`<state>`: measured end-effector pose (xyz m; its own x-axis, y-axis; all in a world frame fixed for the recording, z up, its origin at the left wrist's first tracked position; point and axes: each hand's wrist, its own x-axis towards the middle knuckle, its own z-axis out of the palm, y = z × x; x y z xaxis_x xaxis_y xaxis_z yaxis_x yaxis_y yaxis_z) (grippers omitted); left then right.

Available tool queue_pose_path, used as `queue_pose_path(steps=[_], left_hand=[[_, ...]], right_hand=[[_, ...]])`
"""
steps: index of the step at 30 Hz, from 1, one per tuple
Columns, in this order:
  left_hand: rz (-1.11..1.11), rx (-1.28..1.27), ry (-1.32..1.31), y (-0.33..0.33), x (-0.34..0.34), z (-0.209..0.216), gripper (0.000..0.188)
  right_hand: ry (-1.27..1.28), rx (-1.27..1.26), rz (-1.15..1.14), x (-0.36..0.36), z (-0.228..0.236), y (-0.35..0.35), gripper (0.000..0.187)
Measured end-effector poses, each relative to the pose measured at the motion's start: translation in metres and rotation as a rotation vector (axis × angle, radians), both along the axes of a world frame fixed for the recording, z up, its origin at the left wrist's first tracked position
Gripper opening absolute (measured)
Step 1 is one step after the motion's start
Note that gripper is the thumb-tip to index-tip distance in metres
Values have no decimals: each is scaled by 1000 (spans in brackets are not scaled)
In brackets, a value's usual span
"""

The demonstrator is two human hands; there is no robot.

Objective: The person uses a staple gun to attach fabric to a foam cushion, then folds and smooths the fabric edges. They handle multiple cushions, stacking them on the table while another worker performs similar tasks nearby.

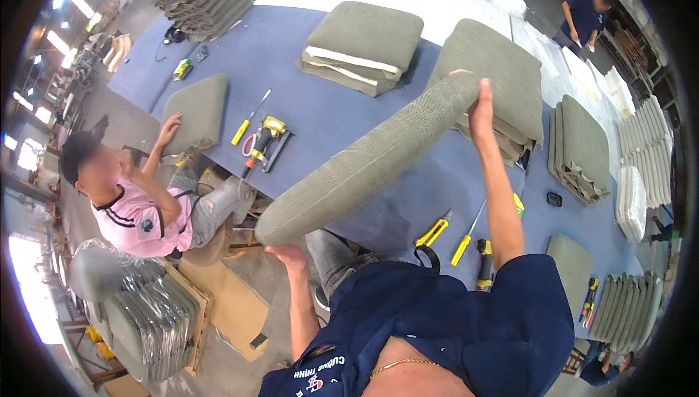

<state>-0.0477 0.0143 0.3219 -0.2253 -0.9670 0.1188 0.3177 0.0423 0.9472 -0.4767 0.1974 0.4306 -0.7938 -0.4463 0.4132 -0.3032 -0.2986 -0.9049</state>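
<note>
Left hand: left hand (286, 254) is gripping the near, lower end of a long olive-green upholstered cushion (368, 158), fingers curled up under its rounded edge; whether they are spread or together is hidden.
Cushion: it is running diagonally from the left fingers up and away to the right fingers, lifted edge-on above the blue-covered worktable (306, 98).
Right hand: right hand (480, 109) is clasping the far, upper end of the cushion, thumb on the near face and fingers wrapping over the top edge, pressed together.
Below the right forearm: a yellow-handled screwdriver (467, 237) and a yellow-handled tool (435, 231) are lying on the table, with a black pneumatic stapler (485, 264) just beside them.
Left of the left fingers: a seated person in a pink shirt (142, 216) is resting one hand on a green seat cushion (195, 111) at the table edge.
Beyond the cushion's middle: a yellow staple gun (266, 137) and another yellow-handled screwdriver (249, 120) are lying on the table.
Beyond the right fingers: a stack of green seat cushions (502, 80) is sitting just behind the hand, and a second stack (362, 46) is lying to its left.
Far right: more cushion stacks (580, 148) are standing on edge, and a person in dark blue (582, 18) is standing at the far end.
</note>
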Motion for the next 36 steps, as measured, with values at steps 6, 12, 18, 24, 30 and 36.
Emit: queue_pose_path(steps=[6,12,18,24,30,36], left_hand=[[-488,-435,-372,-1,-36,84,81],[-479,-556,-568,-17,-45,92,87],[-195,-619,-455,-8,-49,34,102],[-87,-582,-529,-4,-45,21,106],[-298,-593,-582,7,-4,-39,85],[-485,-597,-682,4,39,-95,69]], right_hand=[[261,202,-117,-20,-24,-8,28],[245,114,-80,-30,-34,-28,36],[47,56,-20,-41,-61,-41,52],[-45,-38,-28,-43,-75,-57,58],[-78,61,-325,-31,-144,-29,61],[171,92,-472,-22,-251,-69,45]])
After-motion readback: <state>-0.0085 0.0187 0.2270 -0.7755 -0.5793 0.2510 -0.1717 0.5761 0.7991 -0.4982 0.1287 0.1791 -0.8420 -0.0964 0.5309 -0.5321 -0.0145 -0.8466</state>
